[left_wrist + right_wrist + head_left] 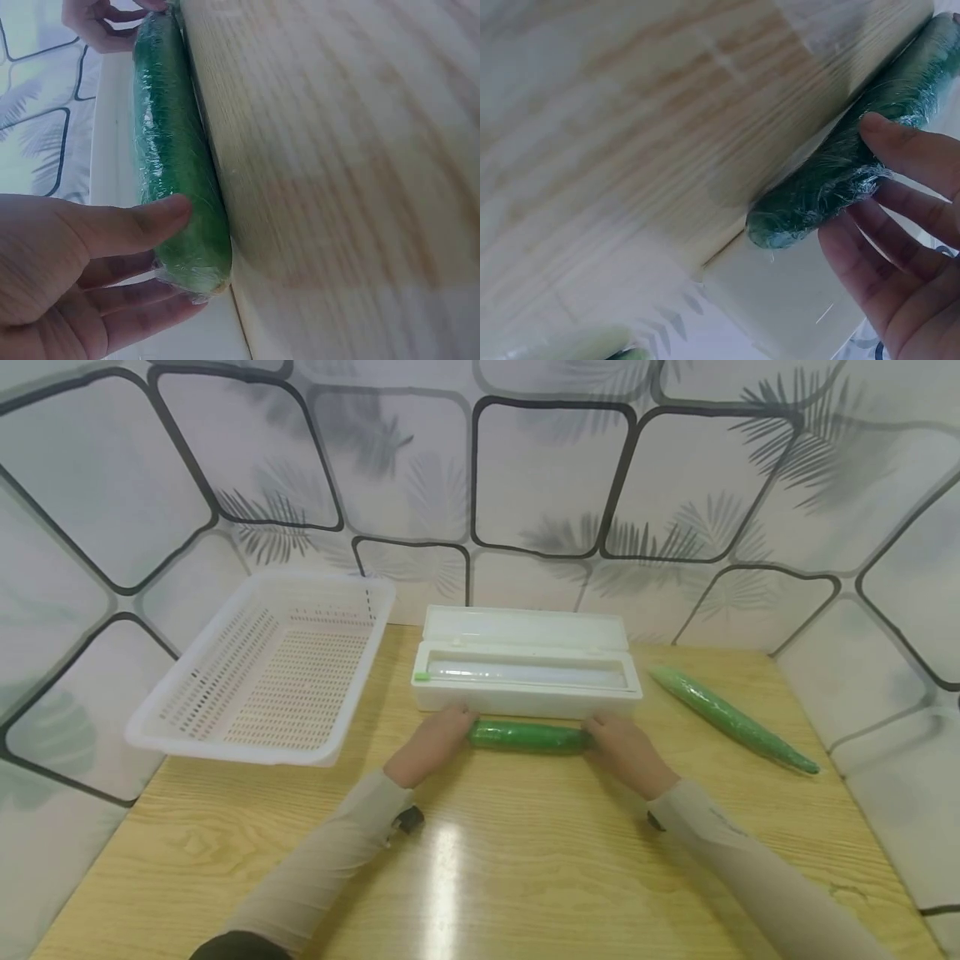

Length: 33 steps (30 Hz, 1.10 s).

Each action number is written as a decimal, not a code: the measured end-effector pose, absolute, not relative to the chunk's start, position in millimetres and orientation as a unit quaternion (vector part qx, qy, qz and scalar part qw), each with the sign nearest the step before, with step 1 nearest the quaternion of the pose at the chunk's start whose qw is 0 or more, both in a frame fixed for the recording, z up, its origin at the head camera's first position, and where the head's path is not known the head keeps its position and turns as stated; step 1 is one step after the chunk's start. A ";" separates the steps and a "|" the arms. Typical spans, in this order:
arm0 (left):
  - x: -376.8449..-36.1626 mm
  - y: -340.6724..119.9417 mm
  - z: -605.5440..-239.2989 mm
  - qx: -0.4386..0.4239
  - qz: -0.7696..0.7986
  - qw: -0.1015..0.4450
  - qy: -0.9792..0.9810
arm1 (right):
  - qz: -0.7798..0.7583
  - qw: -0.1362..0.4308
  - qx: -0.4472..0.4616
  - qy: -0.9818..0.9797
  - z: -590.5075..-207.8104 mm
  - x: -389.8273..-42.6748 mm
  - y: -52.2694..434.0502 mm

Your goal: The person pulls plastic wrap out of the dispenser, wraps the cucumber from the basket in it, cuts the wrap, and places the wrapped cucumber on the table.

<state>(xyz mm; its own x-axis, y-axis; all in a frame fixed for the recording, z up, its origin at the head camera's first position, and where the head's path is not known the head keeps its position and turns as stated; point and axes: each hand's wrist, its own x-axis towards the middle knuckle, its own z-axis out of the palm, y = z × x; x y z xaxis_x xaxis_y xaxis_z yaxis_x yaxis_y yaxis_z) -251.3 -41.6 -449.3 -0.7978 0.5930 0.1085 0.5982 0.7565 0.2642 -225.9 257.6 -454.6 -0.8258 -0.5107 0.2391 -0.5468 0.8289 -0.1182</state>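
Cucumber (528,736), wrapped in cling film, lies on the wooden table (480,860) just in front of the white film dispenser box (525,675), parallel to its front wall. Nearest the camera, two sleeved forearms reach in from below. The left hand (431,745) cups the cucumber's left end; in the left wrist view the thumb (142,221) rests on top and the fingers curl under the tip, a loose hold round that end. The right hand (622,750) does the same at the other end, thumb on the wrap and fingers (885,247) spread beneath, so the grip is gentle rather than tight.

The film at both tips looks crumpled and only loosely gathered, so, as I judge it, a careless lift could let the ends peel open. The wrap is also slick; held only by its tips, the cucumber might slide out of one hand or roll toward the table edge. It sits so close to the box that any tug on film not yet cut from the roll, which I cannot see clearly, could drag the box.

Farther back, the box's lid stands open over the roll. A second wrapped cucumber (731,718) lies well apart to the right, and a white perforated basket (262,668) sits to the left against the patterned wall (480,468).
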 end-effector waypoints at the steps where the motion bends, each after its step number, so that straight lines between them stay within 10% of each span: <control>1: -251.0 -42.2 -448.4 -0.323 -0.151 0.009 -0.934 | 0.092 0.096 0.279 -0.951 -454.7 -226.2 257.6; 20: -247.8 -36.3 -444.4 -0.322 -0.147 -0.030 -0.935 | 0.079 0.077 0.287 -0.952 -447.0 -222.8 255.4; 33: -251.1 -39.2 -456.1 -0.363 -0.166 0.086 -0.913 | 0.078 0.072 0.295 -0.950 -450.9 -224.2 256.4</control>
<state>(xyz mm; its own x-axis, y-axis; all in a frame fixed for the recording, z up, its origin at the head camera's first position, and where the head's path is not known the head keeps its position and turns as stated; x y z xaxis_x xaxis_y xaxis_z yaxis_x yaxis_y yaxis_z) -251.1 -39.2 -456.1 -0.7212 0.6348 0.2774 0.6918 0.6806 0.2412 -224.2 256.4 -450.9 -0.8160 -0.5486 0.1822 -0.5710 0.8141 -0.1055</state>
